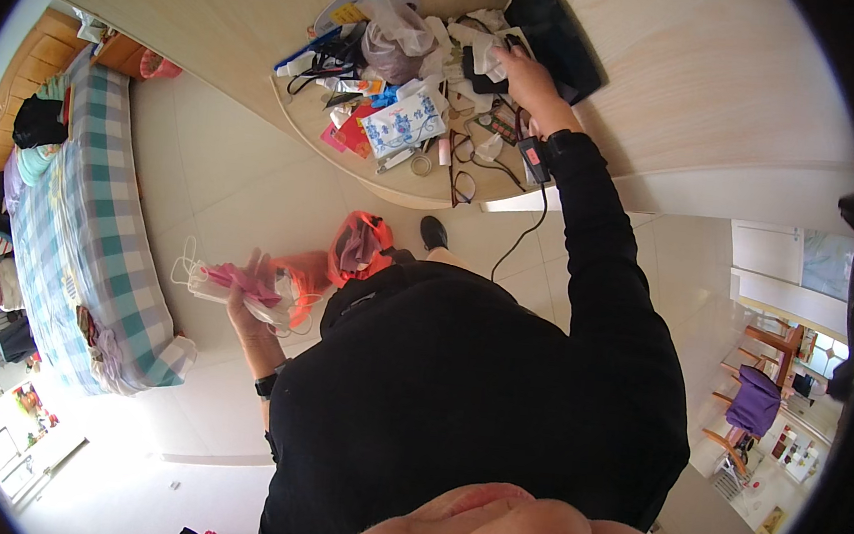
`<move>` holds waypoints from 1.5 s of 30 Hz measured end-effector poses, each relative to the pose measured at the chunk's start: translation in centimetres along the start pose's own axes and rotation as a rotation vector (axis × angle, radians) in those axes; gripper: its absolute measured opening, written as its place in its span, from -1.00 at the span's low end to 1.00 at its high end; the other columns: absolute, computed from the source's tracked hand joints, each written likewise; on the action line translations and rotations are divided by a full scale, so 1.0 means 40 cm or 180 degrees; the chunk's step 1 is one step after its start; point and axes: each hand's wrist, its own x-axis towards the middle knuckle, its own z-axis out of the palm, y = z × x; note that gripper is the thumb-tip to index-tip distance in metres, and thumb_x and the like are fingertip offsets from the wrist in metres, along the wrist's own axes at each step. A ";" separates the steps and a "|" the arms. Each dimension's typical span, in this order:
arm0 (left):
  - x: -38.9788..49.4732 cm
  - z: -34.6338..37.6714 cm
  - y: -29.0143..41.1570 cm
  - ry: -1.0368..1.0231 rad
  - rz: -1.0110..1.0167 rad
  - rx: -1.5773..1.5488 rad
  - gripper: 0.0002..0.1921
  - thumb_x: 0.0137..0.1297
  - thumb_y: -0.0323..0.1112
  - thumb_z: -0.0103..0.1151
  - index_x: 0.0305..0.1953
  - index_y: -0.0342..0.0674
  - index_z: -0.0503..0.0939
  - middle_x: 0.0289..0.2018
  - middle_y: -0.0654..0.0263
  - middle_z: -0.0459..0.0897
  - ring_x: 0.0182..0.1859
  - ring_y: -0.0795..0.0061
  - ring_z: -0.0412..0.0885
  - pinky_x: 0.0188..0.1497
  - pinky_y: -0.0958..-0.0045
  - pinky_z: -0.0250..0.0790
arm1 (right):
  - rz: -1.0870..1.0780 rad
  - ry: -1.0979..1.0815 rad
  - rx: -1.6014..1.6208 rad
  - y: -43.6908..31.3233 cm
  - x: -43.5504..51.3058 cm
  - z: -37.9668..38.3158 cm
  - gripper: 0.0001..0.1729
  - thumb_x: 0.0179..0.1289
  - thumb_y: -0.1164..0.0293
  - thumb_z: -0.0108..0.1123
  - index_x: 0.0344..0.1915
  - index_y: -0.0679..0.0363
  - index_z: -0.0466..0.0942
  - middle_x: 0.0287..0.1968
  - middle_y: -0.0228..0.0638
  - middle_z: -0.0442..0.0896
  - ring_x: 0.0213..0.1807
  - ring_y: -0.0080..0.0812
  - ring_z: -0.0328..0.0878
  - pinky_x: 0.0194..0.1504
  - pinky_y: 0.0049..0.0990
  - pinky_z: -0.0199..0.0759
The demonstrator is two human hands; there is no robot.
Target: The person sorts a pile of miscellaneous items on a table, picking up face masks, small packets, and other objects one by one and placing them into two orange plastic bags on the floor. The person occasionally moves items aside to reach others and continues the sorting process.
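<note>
My left hand is held out over the floor, closed around a bundle of white face masks with ear loops and crumpled pink material. Beside it hangs a red plastic bag. My right hand reaches onto a cluttered corner shelf, its fingers on a crumpled white tissue above a black flat object. Eyeglasses, a tissue packet with blue print, a tape roll and a knotted plastic bag lie on the shelf.
A second red bag with dark cloth inside is near my body. A black cable hangs off the shelf edge by my right forearm. A bed with a checked cover stands at the left, a pink basket beyond it.
</note>
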 end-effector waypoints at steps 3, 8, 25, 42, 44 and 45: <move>0.005 -0.010 -0.006 -0.0002 -0.0058 -0.0073 -0.42 0.36 -0.12 0.07 0.29 -0.30 0.22 0.31 -0.23 0.24 0.34 -0.15 0.27 0.40 -0.07 0.16 | -0.0005 -0.0113 0.0048 -0.008 0.004 -0.006 -0.62 0.24 0.55 -0.05 0.05 0.09 0.50 -0.02 0.01 0.48 -0.05 0.07 0.56 -0.09 -0.10 0.48; 0.001 -0.013 -0.009 -0.0075 -0.0049 0.0023 -0.37 0.35 -0.11 0.10 0.33 -0.25 0.18 0.33 -0.22 0.22 0.34 -0.15 0.28 0.40 -0.08 0.16 | 0.0214 -0.0033 0.0227 0.001 0.019 0.011 -0.66 0.21 0.55 0.00 -0.05 0.07 0.60 -0.06 -0.03 0.53 -0.07 0.04 0.57 -0.07 -0.12 0.47; 0.009 0.005 -0.016 -0.0024 -0.0098 0.0014 -0.50 0.34 -0.14 0.11 0.21 -0.22 0.29 0.31 -0.23 0.24 0.33 -0.15 0.29 0.37 -0.11 0.19 | 0.1621 0.0512 0.6461 0.049 -0.029 -0.053 -0.77 0.31 0.61 0.02 -0.07 0.29 0.53 -0.33 -0.30 0.58 -0.40 -0.50 0.49 -0.28 -0.48 0.45; 0.033 0.001 -0.019 0.0223 -0.0178 -0.0058 -0.68 0.43 -0.19 0.01 0.10 -0.19 0.40 0.12 -0.12 0.50 0.17 -0.03 0.50 0.24 0.02 0.39 | 0.0509 0.0203 -0.0426 -0.106 -0.377 -0.158 -0.81 0.10 0.55 0.11 -0.27 0.19 0.61 -0.16 -0.19 0.53 -0.13 -0.10 0.56 -0.17 -0.17 0.47; 0.036 0.007 -0.020 0.0286 -0.0176 -0.0063 -0.66 0.46 -0.19 -0.04 0.16 -0.16 0.35 0.12 -0.14 0.49 0.16 -0.03 0.50 0.23 0.01 0.40 | 0.0666 -0.0422 -0.0542 -0.104 -0.389 -0.143 -0.90 0.08 0.51 0.15 -0.35 0.18 0.59 -0.15 -0.19 0.54 -0.09 -0.11 0.56 -0.14 -0.21 0.49; 0.038 0.010 -0.019 0.0298 -0.0172 -0.0056 -0.66 0.46 -0.19 -0.04 0.16 -0.17 0.35 0.12 -0.14 0.49 0.16 -0.03 0.50 0.23 0.02 0.40 | 0.0464 -0.0063 -0.0447 -0.103 -0.379 -0.139 -0.87 0.08 0.50 0.16 -0.32 0.17 0.59 -0.15 -0.19 0.54 -0.08 -0.12 0.56 -0.12 -0.22 0.49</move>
